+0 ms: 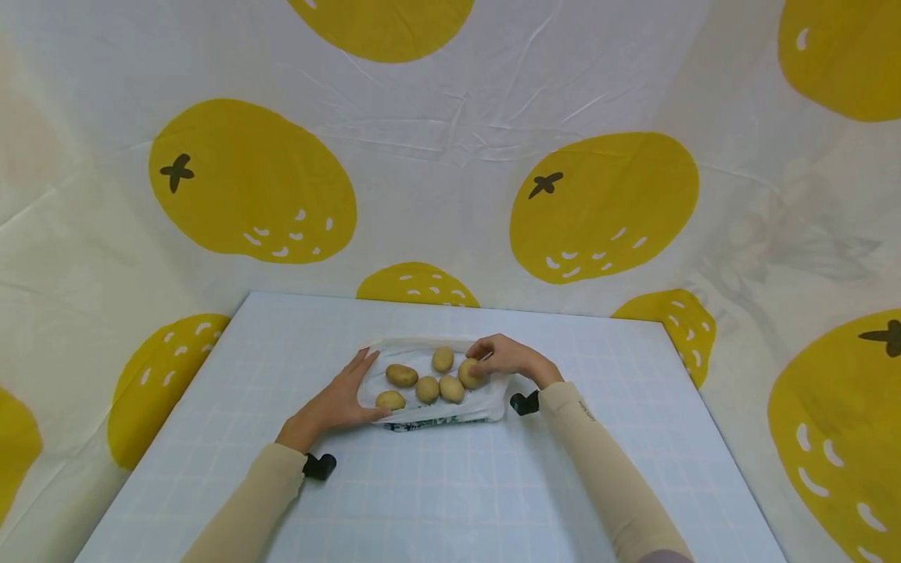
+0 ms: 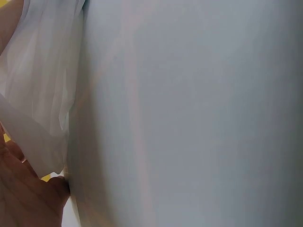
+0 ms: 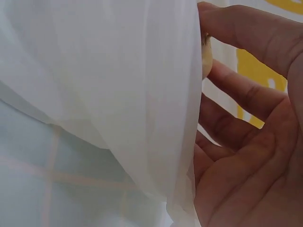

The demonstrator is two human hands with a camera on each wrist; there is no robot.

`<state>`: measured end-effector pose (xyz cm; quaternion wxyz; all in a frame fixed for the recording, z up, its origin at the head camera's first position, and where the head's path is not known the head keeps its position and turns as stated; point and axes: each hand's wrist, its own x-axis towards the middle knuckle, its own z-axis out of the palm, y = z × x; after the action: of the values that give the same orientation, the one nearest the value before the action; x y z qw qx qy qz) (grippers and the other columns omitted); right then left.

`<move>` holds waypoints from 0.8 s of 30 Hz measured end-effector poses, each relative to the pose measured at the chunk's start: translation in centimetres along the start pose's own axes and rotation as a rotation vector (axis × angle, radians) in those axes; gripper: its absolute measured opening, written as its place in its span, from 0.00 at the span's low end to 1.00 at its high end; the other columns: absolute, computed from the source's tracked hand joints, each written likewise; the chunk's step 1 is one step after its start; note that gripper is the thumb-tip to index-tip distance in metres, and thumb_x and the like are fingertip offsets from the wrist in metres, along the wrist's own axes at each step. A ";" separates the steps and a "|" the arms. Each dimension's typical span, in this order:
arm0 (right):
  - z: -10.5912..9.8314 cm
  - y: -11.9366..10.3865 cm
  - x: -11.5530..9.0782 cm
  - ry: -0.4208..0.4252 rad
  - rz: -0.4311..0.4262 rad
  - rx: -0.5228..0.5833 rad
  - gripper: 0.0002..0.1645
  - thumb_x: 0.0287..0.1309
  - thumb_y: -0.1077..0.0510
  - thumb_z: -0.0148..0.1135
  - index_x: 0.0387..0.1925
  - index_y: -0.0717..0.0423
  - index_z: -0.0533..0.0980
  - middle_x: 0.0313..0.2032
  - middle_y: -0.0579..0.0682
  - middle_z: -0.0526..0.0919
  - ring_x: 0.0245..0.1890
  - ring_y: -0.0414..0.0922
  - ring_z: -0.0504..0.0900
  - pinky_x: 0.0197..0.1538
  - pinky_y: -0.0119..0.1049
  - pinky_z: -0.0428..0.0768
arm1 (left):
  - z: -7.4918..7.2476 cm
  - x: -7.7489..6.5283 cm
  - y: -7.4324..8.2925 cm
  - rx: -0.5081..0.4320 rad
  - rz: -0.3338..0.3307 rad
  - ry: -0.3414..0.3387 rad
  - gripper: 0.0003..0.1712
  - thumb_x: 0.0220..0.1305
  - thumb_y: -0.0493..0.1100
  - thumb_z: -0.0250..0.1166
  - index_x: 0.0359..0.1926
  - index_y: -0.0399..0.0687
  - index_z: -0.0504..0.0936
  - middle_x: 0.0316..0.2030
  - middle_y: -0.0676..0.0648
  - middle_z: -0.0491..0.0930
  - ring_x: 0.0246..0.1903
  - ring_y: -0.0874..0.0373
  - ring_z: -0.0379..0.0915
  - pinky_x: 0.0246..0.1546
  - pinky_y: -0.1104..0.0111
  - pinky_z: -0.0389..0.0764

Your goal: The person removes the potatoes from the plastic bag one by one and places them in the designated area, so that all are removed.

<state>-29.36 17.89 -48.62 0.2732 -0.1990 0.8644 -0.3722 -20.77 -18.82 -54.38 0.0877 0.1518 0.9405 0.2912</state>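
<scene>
Table [image 1: 450, 508], one. Flat top, pale blue-white, marked with faint pinkish lines [image 2: 135, 104] crossing in a grid. Landmark: the container below. Far edge lies behind it, well apart; side edges run to its left and right, spreading wider in front of it; a broad stretch of the top extends in front.

Directly on the top: shallow container [image 1: 494, 407], one, oblong, long sides facing front and back. Covered with thin white sheeting [image 3: 118, 61], creased, hanging in folds. Dark green print [image 1: 439, 424] along its front side, low down.
</scene>
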 end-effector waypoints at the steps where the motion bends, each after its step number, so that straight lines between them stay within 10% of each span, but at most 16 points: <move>1: 0.0 0.0 0.0 -0.001 0.003 0.002 0.27 0.60 0.47 0.73 0.58 0.54 0.81 0.56 0.49 0.85 0.58 0.49 0.81 0.66 0.51 0.76 | 0.0 0.0 0.0 0.000 -0.002 -0.002 0.71 0.50 0.75 0.72 0.83 0.51 0.46 0.82 0.36 0.41 0.79 0.32 0.45 0.70 0.33 0.61; 24: 0.5 -0.6 -0.4 0.010 -0.003 -0.002 0.27 0.59 0.50 0.74 0.57 0.54 0.80 0.54 0.48 0.84 0.57 0.48 0.79 0.66 0.50 0.75 | 0.0 0.0 0.1 0.000 -0.005 0.003 0.71 0.50 0.75 0.73 0.83 0.51 0.47 0.82 0.36 0.41 0.79 0.31 0.45 0.70 0.33 0.61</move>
<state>-28.63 17.47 -48.34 0.2681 -0.1988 0.8659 -0.3727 -20.75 -18.75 -54.34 0.0870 0.1492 0.9409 0.2913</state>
